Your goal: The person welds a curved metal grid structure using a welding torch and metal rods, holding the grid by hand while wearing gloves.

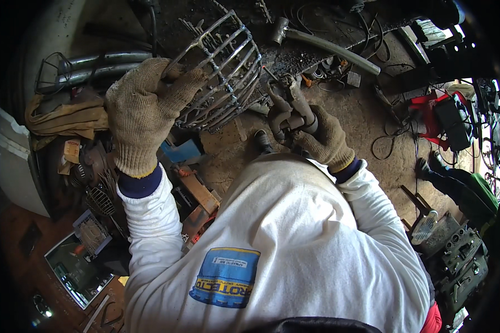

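Observation:
My left hand (pixel 141 111), in a brown knitted glove, grips the edge of a cage-like basket (pixel 228 77) of welded metal rods. The basket is tilted, its open grid of bars up beside the dark workbench. My right hand (pixel 328 139), gloved the same way, is closed around a worn grey tool that looks like a welding electrode holder (pixel 293 105). A short thin rod (pixel 269 72) with a reddish tip sticks out of its jaws toward the basket, close to the bars. Whether the tip touches the basket I cannot tell.
A hammer (pixel 328 47) lies on the dark workbench (pixel 339 16) ahead. Metal tubes (pixel 103 66) and a tan cloth (pixel 66 116) are at the left. A red and black machine (pixel 441 119) with cables stands at the right, near another person's legs (pixel 461 188).

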A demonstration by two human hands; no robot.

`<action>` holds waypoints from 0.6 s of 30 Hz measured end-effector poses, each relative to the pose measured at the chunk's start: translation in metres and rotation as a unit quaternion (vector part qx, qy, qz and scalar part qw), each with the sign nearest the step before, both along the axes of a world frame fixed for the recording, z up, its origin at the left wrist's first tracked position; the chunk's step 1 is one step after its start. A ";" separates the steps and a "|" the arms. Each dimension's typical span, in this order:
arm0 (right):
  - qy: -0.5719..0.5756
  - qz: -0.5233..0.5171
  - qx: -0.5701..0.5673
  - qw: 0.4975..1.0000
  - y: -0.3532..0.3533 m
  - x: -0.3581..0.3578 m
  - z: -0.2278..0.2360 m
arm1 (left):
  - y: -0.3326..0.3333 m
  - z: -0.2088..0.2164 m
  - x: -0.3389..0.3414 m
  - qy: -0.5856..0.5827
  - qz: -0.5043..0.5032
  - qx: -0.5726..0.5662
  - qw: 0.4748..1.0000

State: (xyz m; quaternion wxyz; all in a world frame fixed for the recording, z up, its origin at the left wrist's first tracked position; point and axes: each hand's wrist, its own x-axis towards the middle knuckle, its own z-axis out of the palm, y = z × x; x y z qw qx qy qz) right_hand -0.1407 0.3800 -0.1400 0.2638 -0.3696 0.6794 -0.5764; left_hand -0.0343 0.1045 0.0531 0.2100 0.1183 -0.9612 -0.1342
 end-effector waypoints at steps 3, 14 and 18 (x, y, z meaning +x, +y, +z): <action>-0.013 0.001 0.010 1.000 -0.002 0.000 0.003 | -0.003 -0.005 0.000 0.027 -0.020 0.014 0.999; 0.176 0.012 -0.014 0.984 -0.005 0.003 -0.002 | -0.007 -0.006 0.005 0.007 -0.004 -0.071 0.997; 0.077 0.023 -0.042 0.996 -0.006 0.001 0.000 | -0.025 -0.018 0.005 0.064 -0.089 -0.047 0.993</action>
